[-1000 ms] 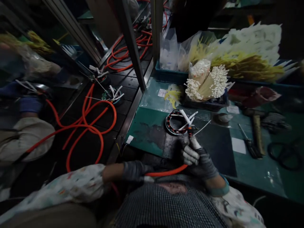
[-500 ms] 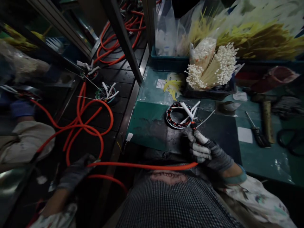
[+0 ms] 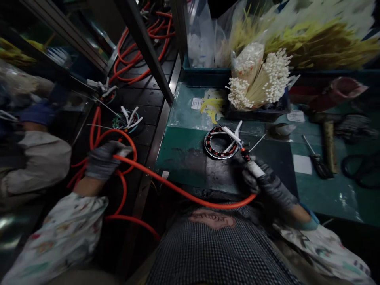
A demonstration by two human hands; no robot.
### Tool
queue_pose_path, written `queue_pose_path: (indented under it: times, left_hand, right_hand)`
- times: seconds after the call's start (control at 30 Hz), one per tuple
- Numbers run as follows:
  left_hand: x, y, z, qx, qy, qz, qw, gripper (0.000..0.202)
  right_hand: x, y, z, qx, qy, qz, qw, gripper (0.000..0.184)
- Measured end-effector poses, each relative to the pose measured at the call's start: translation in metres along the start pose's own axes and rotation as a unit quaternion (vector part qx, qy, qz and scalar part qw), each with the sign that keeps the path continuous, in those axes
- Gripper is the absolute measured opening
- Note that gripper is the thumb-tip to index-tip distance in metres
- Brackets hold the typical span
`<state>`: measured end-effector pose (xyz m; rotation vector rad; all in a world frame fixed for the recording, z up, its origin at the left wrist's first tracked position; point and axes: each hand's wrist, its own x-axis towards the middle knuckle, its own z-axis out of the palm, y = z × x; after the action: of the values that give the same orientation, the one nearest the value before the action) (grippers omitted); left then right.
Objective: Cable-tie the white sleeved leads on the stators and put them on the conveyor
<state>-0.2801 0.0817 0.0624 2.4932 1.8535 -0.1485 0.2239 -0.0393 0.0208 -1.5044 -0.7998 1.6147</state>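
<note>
The orange cable (image 3: 181, 189) sags in a long arc between both of the person's hands, passing in front of a checked apron (image 3: 213, 253).

At the far left, a co-worker's blue-gloved hand (image 3: 37, 113) and pale sleeve (image 3: 38, 158) sit beyond a dark metal conveyor (image 3: 142, 107). Wired stators (image 3: 127, 122) and loops of more orange cable (image 3: 130, 59) lie on that conveyor.

The person's left hand (image 3: 105, 160), in a grey glove, is clenched around the orange cable out over the conveyor, well away from the table (image 3: 178, 166). A metal rail (image 3: 156, 138) forms the table's long edge, and the cable crosses above it.

On the table, a dark-stained green mat (image 3: 181, 166) stretches from the rail to a wound stator ring (image 3: 221, 143), which lies flat with white leads (image 3: 233, 135) standing from it.

The right hand (image 3: 268, 184) is closed around a white grip (image 3: 255, 168) at the cable's end, close to the table's front edge. The dark tip (image 3: 245, 154) of that grip sits just beside the ring's leads.

Behind the ring stands a bundle of white-tipped wires (image 3: 258, 81). Further right lie a screwdriver (image 3: 319, 166) and a coil of black cable (image 3: 356, 170).
</note>
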Motion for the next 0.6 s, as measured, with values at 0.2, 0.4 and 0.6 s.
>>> queue_pose_path:
  times: [0.2,0.4,0.6]
  left_hand:
    - [0.093,0.082,0.006,0.011,-0.09,0.348,0.933,0.061]
    - [0.155,0.199,0.012,-0.148,-0.095,0.451,0.875,0.042]
    - [0.155,0.214,0.026,-0.197,-0.07,0.484,0.85,0.04]
  right_hand:
    - [0.023,0.027,-0.027,-0.411,0.196,-0.313,0.833,0.046]
    - [0.04,0.02,-0.007,-0.578,0.204,-0.406,0.678,0.046]
    - [0.083,-0.022,-0.011,-0.637,-0.052,-0.442,0.629,0.027]
